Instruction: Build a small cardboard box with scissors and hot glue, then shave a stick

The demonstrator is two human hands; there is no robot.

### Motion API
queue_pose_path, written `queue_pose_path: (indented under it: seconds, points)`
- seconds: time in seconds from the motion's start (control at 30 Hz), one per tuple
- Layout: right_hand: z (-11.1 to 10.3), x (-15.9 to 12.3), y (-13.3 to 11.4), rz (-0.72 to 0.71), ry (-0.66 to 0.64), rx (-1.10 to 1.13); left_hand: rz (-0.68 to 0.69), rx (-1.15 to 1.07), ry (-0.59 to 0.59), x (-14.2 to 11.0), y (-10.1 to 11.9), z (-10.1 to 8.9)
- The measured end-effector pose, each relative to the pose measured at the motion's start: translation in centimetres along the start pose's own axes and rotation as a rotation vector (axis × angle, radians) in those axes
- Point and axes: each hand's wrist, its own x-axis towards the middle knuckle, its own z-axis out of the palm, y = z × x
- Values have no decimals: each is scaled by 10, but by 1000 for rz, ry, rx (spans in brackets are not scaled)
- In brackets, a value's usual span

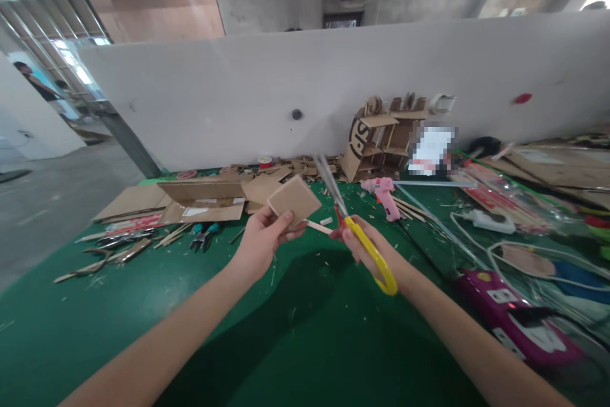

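My left hand [262,239] is closed on a small square piece of cardboard [296,200], its thumb across the near face. A thin wooden stick [319,226] spans the gap from beside the cardboard to the fingertips of my right hand [365,242]. That right hand is closed around a pair of scissors [366,247] with yellow handles, blades pointing up and away, blurred at the tip. Whether the stick is fixed to the cardboard I cannot tell. Both hands are above the green tabletop [267,343].
A pink glue gun [384,194] and a cardboard shelf model [376,140] stand beyond my right hand. Cut cardboard [204,197] and pliers [204,235] lie to the left. A purple power strip [519,318] sits at right. A white partition [229,102] closes the back.
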Motion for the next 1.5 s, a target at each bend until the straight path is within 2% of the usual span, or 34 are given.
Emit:
queue_pose_path:
  seconds: [0.1, 0.23, 0.4, 0.83, 1.13, 1.37, 1.5]
  points:
    - [-19, -1, -2, 31, -182, -179, 69, -103, 58, 5, 5, -5]
    - [-37, -1, -8, 19, -244, -296, 134, -112, 15, 6, 7, -9]
    - [-42, -1, -15, 20, -338, -374, 124, -73, -18, 3, 6, -6]
    - [-39, 1, -12, 14, -317, -435, 64, 3, -49, -4, 8, 1]
    - [-36, 2, -14, -1, -292, -512, 95, 32, -43, -6, 8, 1]
    - [-35, 6, -9, 32, -244, -625, 128, 84, -87, -6, 7, -2]
    - [-36, 4, -9, -17, -250, -639, 122, 84, -76, -6, 6, -1]
